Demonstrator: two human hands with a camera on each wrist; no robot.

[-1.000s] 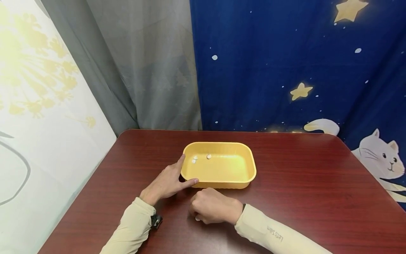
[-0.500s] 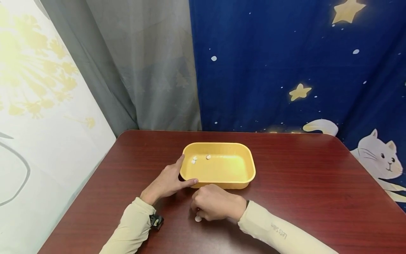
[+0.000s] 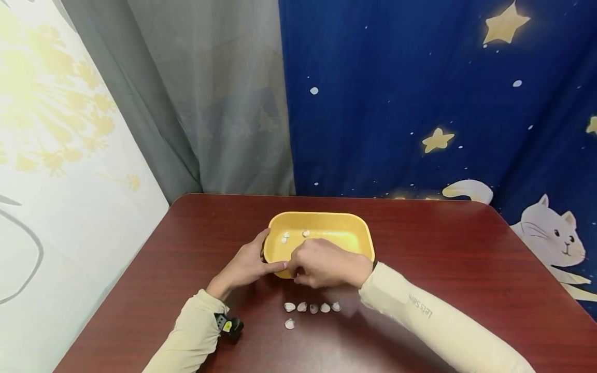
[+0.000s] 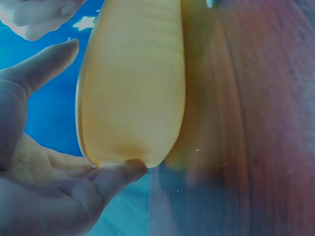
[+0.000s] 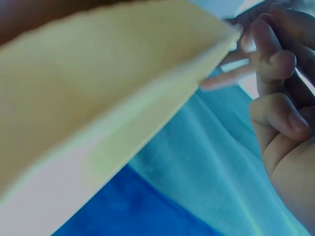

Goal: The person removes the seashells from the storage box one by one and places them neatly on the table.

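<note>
A yellow basin (image 3: 326,218) stands on the table with three small white seashells (image 3: 305,233) at its left end. My left hand (image 3: 247,265) spans that end; its thumb lies at the front rim and a finger along the left side. My right hand (image 3: 324,263) is above the basin's front rim, its fingers loosely bent and partly hidden in the head view. The right wrist view shows nothing held between its fingers (image 5: 268,39). In front of the basin, several seashells (image 3: 314,308) lie in a row, with a single seashell (image 3: 290,324) nearer me, below the row's left end.
The dark red wooden table (image 3: 443,259) extends to both sides of the basin. A blue starry curtain (image 3: 373,103) and a grey curtain (image 3: 233,103) hang behind its far edge. A white patterned cloth (image 3: 70,207) is on the left.
My right hand has moved from the table forward to the basin, leaving one seashell behind and uncovering the row of seashells. The left hand has stayed at the basin.
</note>
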